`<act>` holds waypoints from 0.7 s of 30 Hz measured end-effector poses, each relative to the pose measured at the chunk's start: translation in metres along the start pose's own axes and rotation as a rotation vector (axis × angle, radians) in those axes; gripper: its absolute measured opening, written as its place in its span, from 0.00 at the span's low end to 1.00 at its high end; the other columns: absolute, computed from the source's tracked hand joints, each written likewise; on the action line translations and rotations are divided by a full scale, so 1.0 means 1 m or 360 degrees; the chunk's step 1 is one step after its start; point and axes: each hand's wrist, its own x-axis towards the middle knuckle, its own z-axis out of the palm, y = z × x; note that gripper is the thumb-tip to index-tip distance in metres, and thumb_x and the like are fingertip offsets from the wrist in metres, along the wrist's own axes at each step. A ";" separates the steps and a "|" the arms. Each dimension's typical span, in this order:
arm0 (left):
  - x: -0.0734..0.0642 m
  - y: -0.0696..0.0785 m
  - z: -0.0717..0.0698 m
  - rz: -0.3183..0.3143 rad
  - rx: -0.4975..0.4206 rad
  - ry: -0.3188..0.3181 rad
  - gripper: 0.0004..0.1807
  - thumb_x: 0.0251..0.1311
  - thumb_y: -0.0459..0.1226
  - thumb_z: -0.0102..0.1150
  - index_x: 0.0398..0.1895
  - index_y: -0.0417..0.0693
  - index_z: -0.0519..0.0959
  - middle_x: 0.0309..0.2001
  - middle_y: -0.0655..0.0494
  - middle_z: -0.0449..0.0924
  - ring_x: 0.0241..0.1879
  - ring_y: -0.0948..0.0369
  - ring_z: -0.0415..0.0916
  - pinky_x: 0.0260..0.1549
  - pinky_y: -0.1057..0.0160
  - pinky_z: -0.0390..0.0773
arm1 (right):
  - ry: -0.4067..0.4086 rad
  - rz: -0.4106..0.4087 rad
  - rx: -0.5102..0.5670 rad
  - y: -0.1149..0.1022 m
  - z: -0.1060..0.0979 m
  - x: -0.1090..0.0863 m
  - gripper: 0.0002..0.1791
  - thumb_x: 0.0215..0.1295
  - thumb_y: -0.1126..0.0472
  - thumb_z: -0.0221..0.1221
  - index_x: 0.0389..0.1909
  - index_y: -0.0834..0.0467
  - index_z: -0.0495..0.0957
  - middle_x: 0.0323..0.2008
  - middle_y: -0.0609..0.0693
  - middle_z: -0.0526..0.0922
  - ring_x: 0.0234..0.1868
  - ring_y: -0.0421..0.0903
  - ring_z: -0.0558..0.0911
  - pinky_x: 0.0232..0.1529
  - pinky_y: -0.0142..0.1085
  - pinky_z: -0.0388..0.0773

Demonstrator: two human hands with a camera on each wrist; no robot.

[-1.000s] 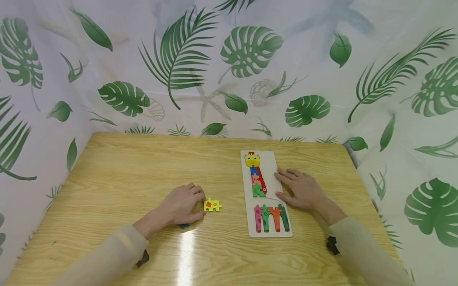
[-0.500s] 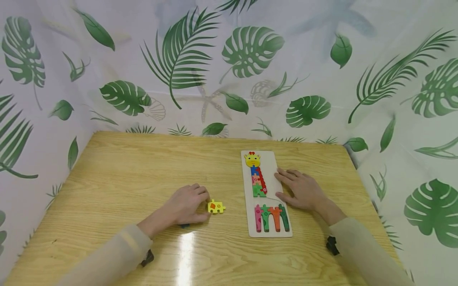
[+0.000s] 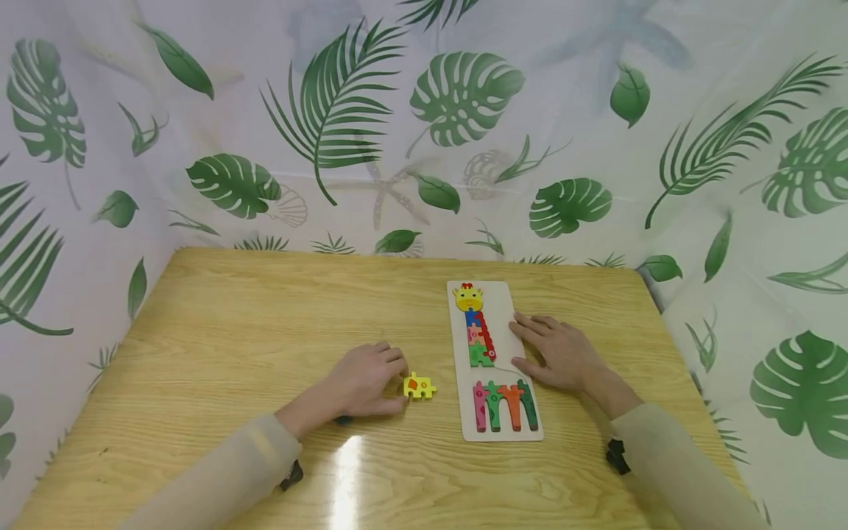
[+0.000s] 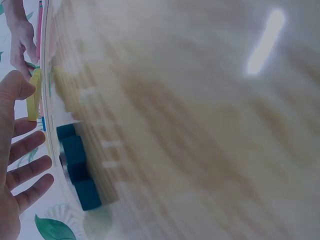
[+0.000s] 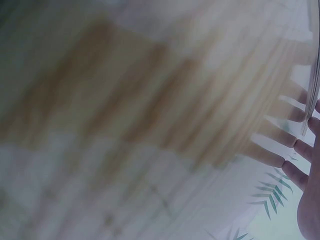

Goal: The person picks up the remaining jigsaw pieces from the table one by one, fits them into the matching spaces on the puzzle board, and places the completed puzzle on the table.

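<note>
My left hand [image 3: 367, 380] pinches a yellow puzzle piece [image 3: 421, 386] with orange spots between thumb and index finger; the other fingers spread loosely in the left wrist view. To its right lies the white giraffe puzzle board [image 3: 506, 302], holding a giraffe head, several coloured neck pieces [image 3: 473, 335] and several leg pieces [image 3: 493, 406]. Between neck and legs the board is bare. My right hand [image 3: 556, 352] rests along the board's right edge, its fingertips touching it. A dark blue puzzle piece [image 4: 76, 160] lies on the table below the left hand, mostly hidden in the head view.
The wood-grain table [image 3: 265, 309] reaches back to a white curtain [image 3: 371, 96] printed with green leaves, which also hangs at both sides. A bright glare strip crosses the table near the front. Dark wrist devices [image 3: 617, 456] show at both sleeves.
My left hand has moved to the right with the yellow puzzle piece, closer to the board. The right hand and the board keep their places.
</note>
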 end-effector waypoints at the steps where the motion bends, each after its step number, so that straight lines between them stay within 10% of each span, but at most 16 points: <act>1: 0.002 0.001 0.000 0.0004 -0.0004 -0.0006 0.18 0.62 0.56 0.67 0.43 0.53 0.85 0.46 0.59 0.87 0.47 0.59 0.83 0.47 0.58 0.86 | 0.0003 -0.0003 -0.0004 0.000 0.000 0.000 0.43 0.73 0.30 0.53 0.81 0.49 0.64 0.80 0.52 0.68 0.76 0.61 0.72 0.71 0.63 0.73; 21: 0.034 0.017 0.008 0.0010 0.0075 -0.0079 0.21 0.62 0.58 0.66 0.47 0.55 0.85 0.51 0.58 0.88 0.50 0.59 0.83 0.50 0.60 0.85 | -0.0016 0.0003 -0.0002 0.001 0.000 0.001 0.43 0.73 0.29 0.52 0.81 0.48 0.64 0.81 0.51 0.67 0.77 0.60 0.71 0.72 0.63 0.72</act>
